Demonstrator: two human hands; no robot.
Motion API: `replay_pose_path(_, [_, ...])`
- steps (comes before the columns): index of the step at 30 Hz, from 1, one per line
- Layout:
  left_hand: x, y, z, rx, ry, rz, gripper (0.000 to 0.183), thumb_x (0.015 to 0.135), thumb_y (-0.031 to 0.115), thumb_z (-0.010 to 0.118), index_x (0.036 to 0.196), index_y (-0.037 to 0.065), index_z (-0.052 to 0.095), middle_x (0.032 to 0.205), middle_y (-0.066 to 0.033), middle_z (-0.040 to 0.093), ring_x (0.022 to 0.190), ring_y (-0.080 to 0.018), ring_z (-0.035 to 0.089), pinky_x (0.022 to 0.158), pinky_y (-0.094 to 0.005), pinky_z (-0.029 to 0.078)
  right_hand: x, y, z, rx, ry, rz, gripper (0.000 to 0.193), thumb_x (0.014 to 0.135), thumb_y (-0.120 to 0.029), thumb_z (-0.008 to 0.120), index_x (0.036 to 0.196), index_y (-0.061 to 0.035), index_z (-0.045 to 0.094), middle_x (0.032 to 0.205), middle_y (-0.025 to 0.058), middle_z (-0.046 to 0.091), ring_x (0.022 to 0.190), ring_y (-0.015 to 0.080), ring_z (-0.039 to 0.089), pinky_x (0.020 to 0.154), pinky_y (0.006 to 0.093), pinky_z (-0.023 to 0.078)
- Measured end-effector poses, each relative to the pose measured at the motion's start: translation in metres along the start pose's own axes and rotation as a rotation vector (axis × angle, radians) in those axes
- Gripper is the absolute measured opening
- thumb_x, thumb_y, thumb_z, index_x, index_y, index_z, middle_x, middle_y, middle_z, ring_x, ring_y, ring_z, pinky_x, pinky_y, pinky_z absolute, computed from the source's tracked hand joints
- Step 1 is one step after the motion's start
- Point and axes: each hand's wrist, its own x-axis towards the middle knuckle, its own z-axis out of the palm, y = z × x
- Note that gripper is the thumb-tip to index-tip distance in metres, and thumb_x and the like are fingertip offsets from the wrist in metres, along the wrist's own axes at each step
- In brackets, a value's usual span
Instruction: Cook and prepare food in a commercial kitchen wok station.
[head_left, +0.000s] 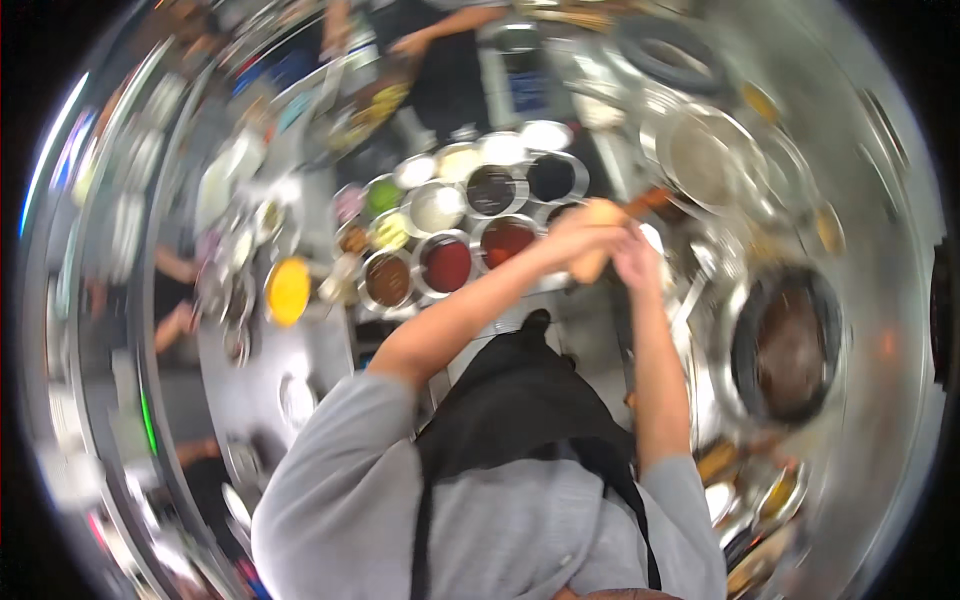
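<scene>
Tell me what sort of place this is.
Probably a commercial kitchen: a cluster of round containers of colourful ingredients, a large wok-like pan at the right, and the wearer's black apron suggest it.

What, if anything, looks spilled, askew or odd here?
Nothing clearly stands out. The dark red sauce and bright yellow food sit within their rims, with no visible spill. Blur leaves the tan thing by the left grip unclear and could hide small drips.

Yel. food (288,292), L ctr (262,372); dk wok (795,350), R.
</scene>
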Motion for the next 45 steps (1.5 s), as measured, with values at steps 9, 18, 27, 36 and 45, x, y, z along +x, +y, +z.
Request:
replay_pose_path(9, [0.068,-0.039,-0.018,0.15,0.315,-0.051,0.038,0.058,0.023,0.078,0.088,0.004,0.064,0.083,-0.0078,0.065,0.074,-0.018,0.064,0.067,-0.0318,0.051,-0.021,-0.03,0.003,-0.176,0.466,0.099,0.028,0.085,-0.02,0.056,0.108,-0.0049,0.057,0.107,0.0064,0.061,0.096,0.0217,0.059,0.087,0.0359,0.045])
replay_pose_path(18, [0.087,-0.05,-0.037,-0.672,-0.117,-0.493,0.024,0.078,0.024,0.07,0.097,0.012,0.062,0.095,-0.0026,0.065,0.083,-0.0187,0.064,0.072,-0.0412,0.052,-0.01,-0.036,0.042,0.096,0.269,0.114,0.044,0.091,-0.029,0.045,0.127,-0.0025,0.048,0.127,0.0127,0.054,0.116,0.0298,0.053,0.101,0.0475,0.039])
replay_pose_path(27, [0.045,-0.011,-0.076,-0.982,-0.743,-0.541,0.061,0.088,0.05,0.053,0.127,0.004,0.045,0.127,-0.0257,0.048,0.113,-0.0527,0.048,0.094,-0.0678,0.037,-0.012,-0.055,0.095,-0.165,0.4,0.166,0.037,0.094,-0.029,0.054,0.124,-0.0077,0.052,0.115,0.006,0.058,0.104,0.0214,0.055,0.089,0.0369,0.045])
replay_pose_path(36, [0.066,0.012,-0.004,-0.499,-0.186,-0.381,0.041,0.082,0.029,0.065,0.111,0.003,0.052,0.086,-0.017,0.065,0.067,-0.023,0.063,0.059,-0.0322,0.054,-0.039,-0.062,0.12,-0.153,0.764,-0.145,0.026,0.096,-0.023,0.051,0.12,-0.0142,0.045,0.075,-0.0016,0.051,0.047,0.006,0.037,0.038,0.021,0.031])
replay_pose_path(45, [0.032,0.024,-0.026,-0.307,-0.271,-0.373,0.044,0.081,0.028,0.063,0.113,0.0,0.049,0.085,-0.0101,0.059,0.062,-0.0142,0.053,0.051,-0.0247,0.043,-0.178,-0.085,0.131,-0.632,1.02,-0.22,0.024,0.092,-0.015,0.052,0.114,-0.0064,0.047,0.06,-0.0018,0.046,0.042,0.0061,0.037,0.037,0.0228,0.028])
